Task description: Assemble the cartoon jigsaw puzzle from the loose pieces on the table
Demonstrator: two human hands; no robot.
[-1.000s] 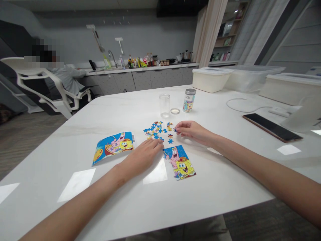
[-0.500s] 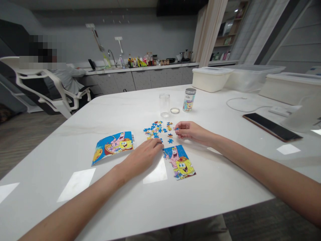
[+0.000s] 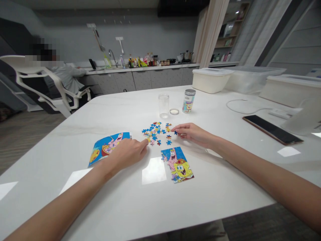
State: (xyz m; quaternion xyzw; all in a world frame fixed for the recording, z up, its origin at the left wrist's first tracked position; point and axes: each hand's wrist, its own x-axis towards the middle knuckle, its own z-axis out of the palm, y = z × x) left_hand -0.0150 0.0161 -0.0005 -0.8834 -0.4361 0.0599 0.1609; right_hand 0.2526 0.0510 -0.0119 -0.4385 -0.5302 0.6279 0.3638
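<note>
My right hand [image 3: 192,133] is closed in a pinch at the right of the loose pieces, with a small blue puzzle piece [image 3: 175,133] at its fingertips. My left hand [image 3: 130,149] has its fingers curled together at the left edge of the puzzle pieces [image 3: 153,128]; whatever lies under its fingertips is hidden. Nearer to me lies a joined section of the jigsaw [image 3: 181,165], showing a pink and a yellow cartoon figure. The picture sheet [image 3: 101,147], with the same figures, is partly covered by my left hand and forearm.
Behind the pieces stand a clear jar [image 3: 164,106], a metal-rimmed lid [image 3: 174,111] and a printed canister [image 3: 189,101]. A phone [image 3: 272,129], a white cable [image 3: 240,108] and plastic boxes [image 3: 212,80] occupy the right side. A person sits in a chair [image 3: 52,80] at far left.
My left hand has drawn back leftward from the joined section and now overlaps the picture sheet, uncovering some loose pieces. My right hand stays near the same spot with the blue piece, fingers slightly shifted.
</note>
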